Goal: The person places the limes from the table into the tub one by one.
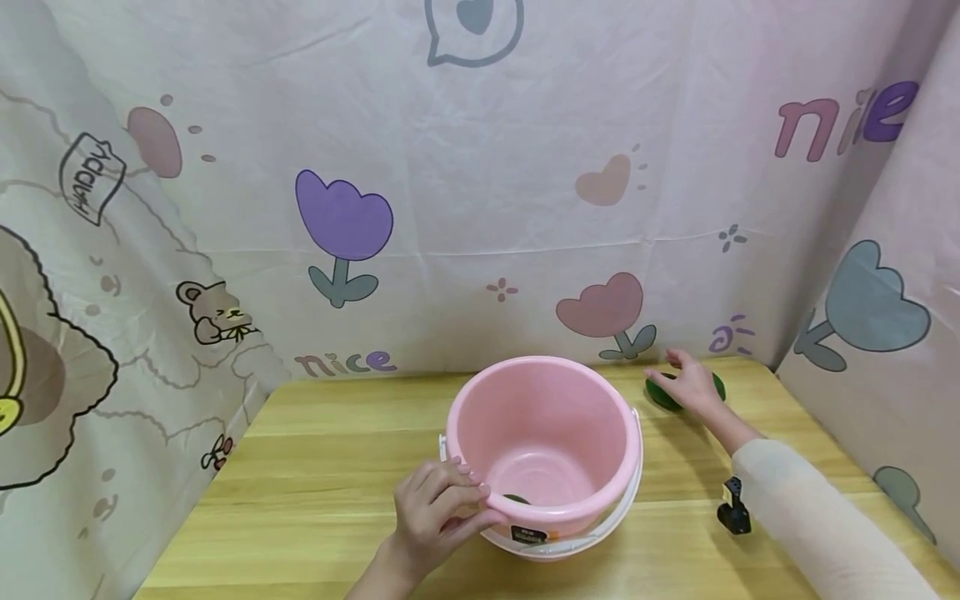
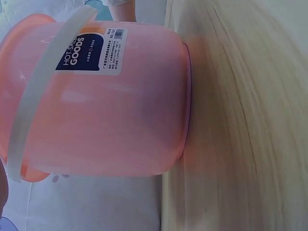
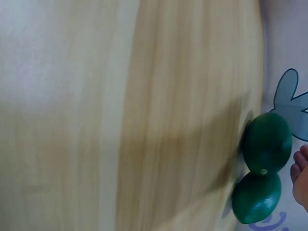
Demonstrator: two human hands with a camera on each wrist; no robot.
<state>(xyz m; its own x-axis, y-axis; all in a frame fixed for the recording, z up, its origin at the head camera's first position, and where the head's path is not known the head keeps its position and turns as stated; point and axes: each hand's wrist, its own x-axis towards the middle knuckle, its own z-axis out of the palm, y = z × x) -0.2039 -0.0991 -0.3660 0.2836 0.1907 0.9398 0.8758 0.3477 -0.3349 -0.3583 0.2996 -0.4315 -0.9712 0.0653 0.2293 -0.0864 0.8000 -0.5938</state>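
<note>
A pink bucket (image 1: 543,433) with a white handle stands upright on the wooden table. My left hand (image 1: 438,508) grips its near left rim, thumb outside and fingers over the edge. The bucket's wall (image 2: 115,110) and label fill much of the left wrist view. Inside, a green thing (image 1: 516,498) shows only in part behind the near rim. At the back right, my right hand (image 1: 692,387) is over two dark green limes, its thumb and fingers spread. The right wrist view shows one lime (image 3: 267,143) touching the other lime (image 3: 256,197), with the fingers beside them.
A small black device (image 1: 733,507) is by the right sleeve, over the right side of the table (image 1: 337,467). Printed cloth (image 1: 480,167) hangs behind the table's back edge and along both sides.
</note>
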